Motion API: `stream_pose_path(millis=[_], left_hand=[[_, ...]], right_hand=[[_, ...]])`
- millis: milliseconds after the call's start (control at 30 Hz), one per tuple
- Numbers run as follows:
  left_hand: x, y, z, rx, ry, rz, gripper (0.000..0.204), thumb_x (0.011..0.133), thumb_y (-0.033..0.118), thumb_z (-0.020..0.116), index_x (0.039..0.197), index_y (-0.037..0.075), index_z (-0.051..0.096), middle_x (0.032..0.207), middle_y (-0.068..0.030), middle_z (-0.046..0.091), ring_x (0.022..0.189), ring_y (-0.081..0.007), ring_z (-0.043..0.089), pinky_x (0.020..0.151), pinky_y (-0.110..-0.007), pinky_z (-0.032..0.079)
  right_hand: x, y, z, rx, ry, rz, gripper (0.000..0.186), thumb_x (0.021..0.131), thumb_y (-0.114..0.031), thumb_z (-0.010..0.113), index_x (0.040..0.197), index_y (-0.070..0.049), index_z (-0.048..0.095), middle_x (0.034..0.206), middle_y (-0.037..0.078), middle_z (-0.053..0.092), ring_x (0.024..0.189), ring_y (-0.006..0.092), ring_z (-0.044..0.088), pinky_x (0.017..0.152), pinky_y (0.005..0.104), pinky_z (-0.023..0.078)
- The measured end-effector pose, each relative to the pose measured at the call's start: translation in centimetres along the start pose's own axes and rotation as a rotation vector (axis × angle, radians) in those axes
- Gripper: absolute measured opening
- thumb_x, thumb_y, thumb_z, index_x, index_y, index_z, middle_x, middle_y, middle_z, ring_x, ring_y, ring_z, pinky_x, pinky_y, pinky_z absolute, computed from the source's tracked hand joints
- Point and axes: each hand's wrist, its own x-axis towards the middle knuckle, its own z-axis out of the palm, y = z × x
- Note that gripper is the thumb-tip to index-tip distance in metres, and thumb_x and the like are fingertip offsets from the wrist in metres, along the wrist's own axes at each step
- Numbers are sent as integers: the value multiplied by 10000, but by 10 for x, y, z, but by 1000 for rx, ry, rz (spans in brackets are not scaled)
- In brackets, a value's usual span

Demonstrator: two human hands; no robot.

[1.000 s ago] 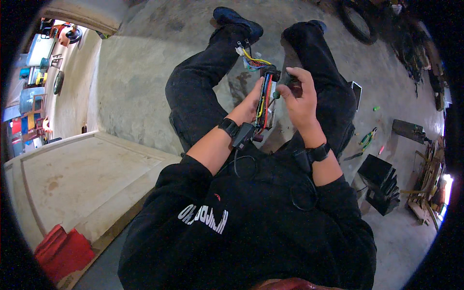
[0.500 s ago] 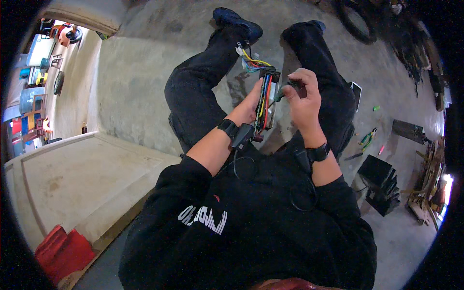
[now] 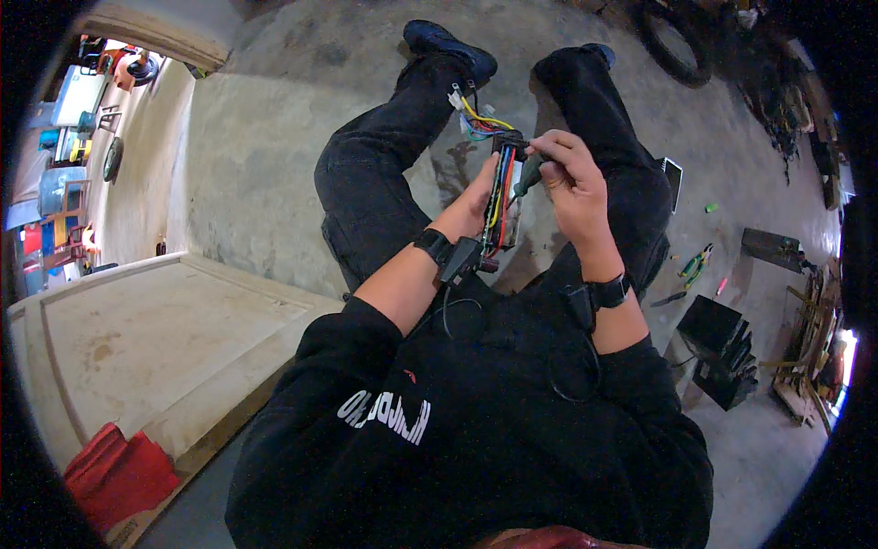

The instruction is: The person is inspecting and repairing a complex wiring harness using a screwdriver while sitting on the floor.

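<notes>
Between my spread legs my left hand (image 3: 473, 201) is closed around the side of a long, narrow electronic controller (image 3: 504, 209). Red, yellow and blue wires run along its open face. A bundle of loose wires with white connectors (image 3: 477, 119) sticks out of its far end. My right hand (image 3: 574, 174) is closed, gripping a screwdriver with a dark green handle (image 3: 527, 176) by its upper end. The tool slants down toward the controller's right side; whether its tip touches is hard to make out.
On the floor to the right lie green-handled pliers (image 3: 698, 263), a pink marker-like stick (image 3: 722, 285), a green piece (image 3: 712, 209) and black finned blocks (image 3: 718, 334). A tire (image 3: 675, 46) rests at the far right. A pale wooden panel (image 3: 174, 316) with red cloth (image 3: 123, 476) stands left.
My right hand has turned and its fingers have shifted toward the screwdriver's far end, so more of the green handle shows. My left hand and the controller stay nearly in place.
</notes>
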Motion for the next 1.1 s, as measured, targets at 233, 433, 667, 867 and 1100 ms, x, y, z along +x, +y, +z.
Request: stream_pose_path(millis=[233,433,667,867,1100], left_hand=[[-1,-4,10,-122,-46,86,388,982,516,513,1146,181,619,860,44,666,713,-104,653,597,-265,545],[37,-16,-46,-113,-142,1,450,985,530,498,1219,151,570,1008,-22,666,867,-123,663,702,-256,555],[28,-8,-3,-90,-18,44,532,966,656,382,1056,205,649,749,60,625,578,-74,565,463,-238,416],[39,-13,-33,-99,-84,-21,570,958,675,367,1077,176,617,829,7,618,701,-114,598,579,-271,465],[5,-1,9,21,80,-22,580,939,717,355,969,215,644,634,52,549,510,-79,533,431,-250,401]], right_hand=[[5,-14,1,-76,6,-181,299,951,-166,638,1193,9,629,1146,104,622,1056,204,603,972,313,444],[7,-13,6,18,-76,-42,321,947,-246,642,1165,-10,646,1233,101,568,1129,217,560,955,316,446],[5,-24,4,-162,10,-158,233,912,-117,649,1116,-7,668,1151,118,633,1077,240,611,937,323,466],[6,-19,6,-33,-59,-88,267,844,-50,698,1109,-29,681,1146,89,578,1072,243,580,926,329,469],[1,-22,2,-165,-15,-97,270,863,-26,660,1132,-31,682,1131,110,635,1095,256,604,957,344,468]])
